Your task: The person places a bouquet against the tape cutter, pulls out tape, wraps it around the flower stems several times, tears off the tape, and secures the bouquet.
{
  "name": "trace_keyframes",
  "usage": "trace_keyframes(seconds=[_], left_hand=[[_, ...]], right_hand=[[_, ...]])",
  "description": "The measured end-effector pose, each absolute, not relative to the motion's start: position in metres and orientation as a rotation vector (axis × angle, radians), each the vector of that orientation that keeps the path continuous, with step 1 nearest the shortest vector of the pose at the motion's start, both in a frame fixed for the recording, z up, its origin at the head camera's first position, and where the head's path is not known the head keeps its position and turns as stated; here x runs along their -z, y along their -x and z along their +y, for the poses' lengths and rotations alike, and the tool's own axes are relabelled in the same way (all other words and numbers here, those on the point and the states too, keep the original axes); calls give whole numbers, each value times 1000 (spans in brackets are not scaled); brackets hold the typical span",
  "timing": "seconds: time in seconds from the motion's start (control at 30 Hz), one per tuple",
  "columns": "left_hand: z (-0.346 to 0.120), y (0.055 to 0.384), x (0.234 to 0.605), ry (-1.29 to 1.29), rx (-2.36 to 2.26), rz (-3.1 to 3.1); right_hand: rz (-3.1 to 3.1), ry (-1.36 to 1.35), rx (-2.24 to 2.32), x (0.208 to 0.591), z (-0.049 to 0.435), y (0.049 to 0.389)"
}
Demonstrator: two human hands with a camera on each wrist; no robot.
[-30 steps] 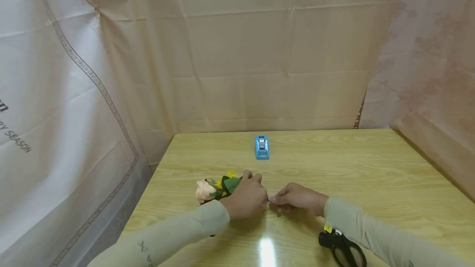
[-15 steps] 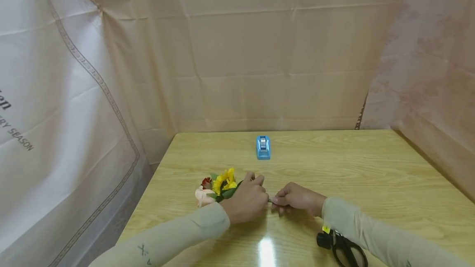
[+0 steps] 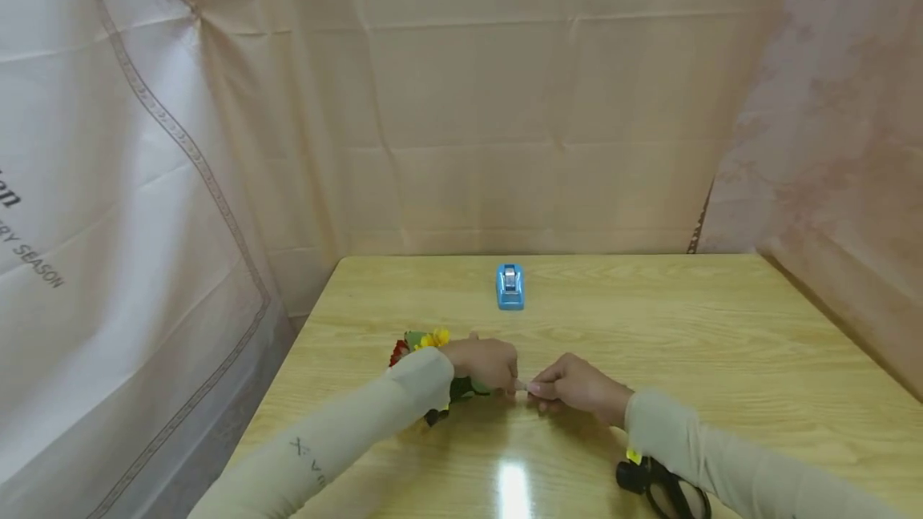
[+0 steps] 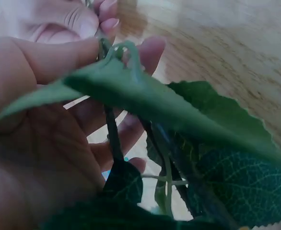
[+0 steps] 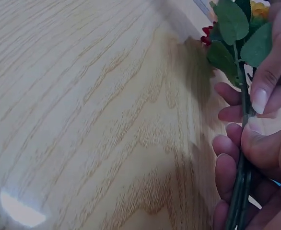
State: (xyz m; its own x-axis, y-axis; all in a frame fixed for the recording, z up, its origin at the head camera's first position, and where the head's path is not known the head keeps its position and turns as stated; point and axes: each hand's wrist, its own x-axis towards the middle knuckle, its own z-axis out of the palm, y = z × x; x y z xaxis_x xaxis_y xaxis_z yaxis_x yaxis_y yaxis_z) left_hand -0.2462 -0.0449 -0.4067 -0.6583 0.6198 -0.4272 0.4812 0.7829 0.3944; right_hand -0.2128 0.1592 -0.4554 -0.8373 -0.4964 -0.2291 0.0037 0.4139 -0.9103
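Note:
Artificial flowers with yellow (image 3: 434, 339) and red (image 3: 399, 352) heads lie bunched near the table's middle, partly behind the left sleeve. My left hand (image 3: 485, 363) pinches the bunch's stems just below the leaves; in the left wrist view, a large green leaf (image 4: 126, 93) crosses in front of its fingers. Close beside it, my right hand (image 3: 577, 384) grips the lower stems (image 5: 239, 201), its fingers curled round them. The right wrist view has both thumbs nearly touching at one spot on the stems, where a small pale, shiny patch (image 5: 246, 117) shows.
A blue tape dispenser (image 3: 510, 288) stands on the wooden table (image 3: 649, 303) beyond the hands. Black-handled scissors (image 3: 674, 491) lie at the front right, partly under the right sleeve. Cloth curtains (image 3: 461, 102) hang round the back and sides.
My left hand has rolled over and its wrist has shifted up, turning the bunch. The peach rose has gone out of sight behind the sleeve. My right hand stays almost in place.

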Motion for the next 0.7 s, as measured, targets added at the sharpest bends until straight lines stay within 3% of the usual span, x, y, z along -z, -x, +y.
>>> trace_keyframes(seconds=[0.33, 0.7], left_hand=[[-48, 251, 407, -764, -576, 2255], [-39, 232, 417, -914, -219, 2680]], right_hand=[[2313, 398, 1376, 457, 157, 207], [2231, 476, 1380, 460, 161, 213]])
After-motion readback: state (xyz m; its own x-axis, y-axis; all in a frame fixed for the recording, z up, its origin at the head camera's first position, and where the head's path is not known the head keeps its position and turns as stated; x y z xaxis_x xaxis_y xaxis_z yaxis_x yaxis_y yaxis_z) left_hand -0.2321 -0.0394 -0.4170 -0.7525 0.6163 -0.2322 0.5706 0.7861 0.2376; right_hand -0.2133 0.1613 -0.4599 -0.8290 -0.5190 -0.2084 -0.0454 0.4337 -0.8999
